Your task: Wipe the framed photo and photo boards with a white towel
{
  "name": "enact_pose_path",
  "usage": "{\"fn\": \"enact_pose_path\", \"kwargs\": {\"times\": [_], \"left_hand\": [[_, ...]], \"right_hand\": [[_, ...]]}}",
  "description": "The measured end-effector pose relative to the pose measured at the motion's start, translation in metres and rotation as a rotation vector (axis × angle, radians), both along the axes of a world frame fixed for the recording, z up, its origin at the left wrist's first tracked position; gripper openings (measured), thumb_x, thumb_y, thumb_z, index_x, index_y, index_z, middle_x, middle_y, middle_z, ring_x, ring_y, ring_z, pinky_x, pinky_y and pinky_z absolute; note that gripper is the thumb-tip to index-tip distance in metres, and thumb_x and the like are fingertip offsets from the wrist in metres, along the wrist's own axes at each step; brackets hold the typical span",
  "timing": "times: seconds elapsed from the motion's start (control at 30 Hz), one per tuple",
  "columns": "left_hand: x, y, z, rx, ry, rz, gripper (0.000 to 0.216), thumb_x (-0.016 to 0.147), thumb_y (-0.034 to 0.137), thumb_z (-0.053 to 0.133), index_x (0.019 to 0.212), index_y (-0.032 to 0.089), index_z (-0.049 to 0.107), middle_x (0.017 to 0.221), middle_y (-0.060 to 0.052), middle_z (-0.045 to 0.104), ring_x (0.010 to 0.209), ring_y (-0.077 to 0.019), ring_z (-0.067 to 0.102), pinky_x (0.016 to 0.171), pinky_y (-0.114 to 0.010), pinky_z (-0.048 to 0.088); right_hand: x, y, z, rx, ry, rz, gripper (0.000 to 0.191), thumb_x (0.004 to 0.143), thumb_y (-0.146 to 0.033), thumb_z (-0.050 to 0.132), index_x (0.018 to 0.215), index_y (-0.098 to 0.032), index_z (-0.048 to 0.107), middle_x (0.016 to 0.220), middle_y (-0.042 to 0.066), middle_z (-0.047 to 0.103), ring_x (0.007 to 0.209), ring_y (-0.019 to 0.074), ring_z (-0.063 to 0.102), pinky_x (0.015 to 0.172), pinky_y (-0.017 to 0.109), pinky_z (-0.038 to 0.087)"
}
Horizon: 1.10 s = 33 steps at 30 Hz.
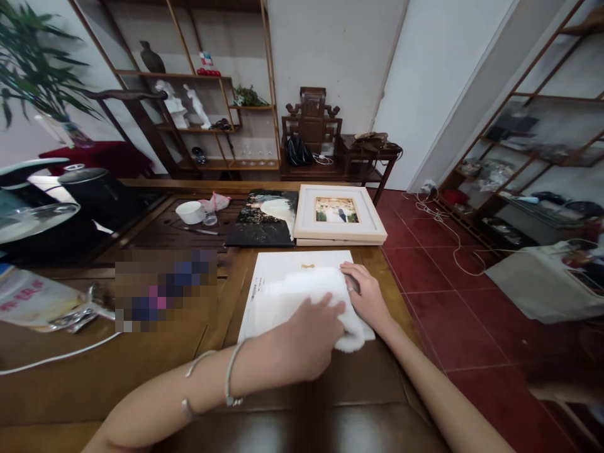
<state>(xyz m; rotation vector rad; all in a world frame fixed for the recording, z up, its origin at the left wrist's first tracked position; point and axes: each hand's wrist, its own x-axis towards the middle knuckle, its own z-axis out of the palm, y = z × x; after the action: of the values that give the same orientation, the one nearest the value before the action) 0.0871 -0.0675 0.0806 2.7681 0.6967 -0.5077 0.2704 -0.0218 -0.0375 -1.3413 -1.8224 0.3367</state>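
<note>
A white panel [268, 264], which looks like the back of a picture frame, lies flat on the wooden table. It bears a small gold bow-shaped hanger [307, 266] and dark print along its left edge. My left hand [314, 330], with bracelets on the wrist, presses a fluffy white cloth [352, 340] onto the panel, fingers bent into it. At the panel's right edge my right hand [365, 292] holds the side, its fingers curled over the top. Part of the panel is hidden under the cloth and hands.
Behind the panel are a framed wedding photo [372, 217] and a dark photo panel [238, 236]. Leftward are a white cup [190, 212], a tea tray [155, 233], a kettle [82, 189], a snack bag [38, 302] and a white cable [61, 357].
</note>
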Motion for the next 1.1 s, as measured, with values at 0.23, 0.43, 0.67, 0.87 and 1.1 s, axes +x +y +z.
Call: {"fn": "enact_pose_path", "kwargs": {"times": [0.23,0.43,0.67,0.87,1.1], "left_hand": [[0.014,0.044,-0.032,0.221,-0.139,0.189,0.044,0.076,0.006,0.05,0.117,0.016,0.058,0.142,-0.013,0.04,0.131,-0.0341,0.034,0.097,-0.048,0.041],[0.022,0.053,-0.048,0.285,-0.19,0.229,0.044,0.081,0.006,0.042,0.123,0.01,0.055,0.147,-0.018,0.029,0.135,-0.0391,0.023,0.103,-0.058,0.027],[0.018,-0.007,-0.034,0.153,-0.158,-0.049,0.032,0.079,0.016,0.057,0.11,0.014,0.065,0.147,-0.019,0.029,0.133,-0.0442,0.023,0.099,-0.065,0.03],[0.002,-0.023,0.004,-0.009,0.049,-0.04,0.036,0.078,0.012,0.057,0.114,0.015,0.062,0.141,-0.016,0.041,0.128,-0.0363,0.038,0.093,-0.052,0.045],[-0.001,0.055,-0.012,0.101,-0.271,0.182,0.038,0.076,-0.001,0.042,0.104,0.015,0.062,0.108,-0.012,0.062,0.095,-0.0235,0.06,0.082,-0.035,0.049]], "right_hand": [[0.002,0.001,0.001,-0.022,0.054,0.021,0.025,0.08,-0.012,0.047,0.095,-0.019,0.065,0.108,0.011,0.066,0.107,0.0246,0.058,0.093,0.041,0.045],[0.002,-0.001,0.006,-0.009,0.179,-0.089,0.03,0.082,-0.014,0.043,0.105,-0.021,0.063,0.11,0.008,0.065,0.104,0.023,0.059,0.094,0.04,0.043],[-0.001,-0.003,0.012,0.049,0.29,-0.154,0.025,0.091,-0.027,0.041,0.102,-0.021,0.064,0.112,0.008,0.064,0.108,0.0212,0.057,0.097,0.038,0.041],[-0.001,-0.002,0.01,0.002,0.24,-0.152,0.028,0.093,-0.027,0.039,0.092,-0.02,0.066,0.101,0.007,0.067,0.099,0.0208,0.06,0.091,0.036,0.044],[0.0,-0.001,0.01,-0.016,0.158,-0.086,0.027,0.089,-0.027,0.045,0.078,-0.021,0.068,0.092,0.008,0.07,0.094,0.024,0.062,0.083,0.037,0.046]]}}
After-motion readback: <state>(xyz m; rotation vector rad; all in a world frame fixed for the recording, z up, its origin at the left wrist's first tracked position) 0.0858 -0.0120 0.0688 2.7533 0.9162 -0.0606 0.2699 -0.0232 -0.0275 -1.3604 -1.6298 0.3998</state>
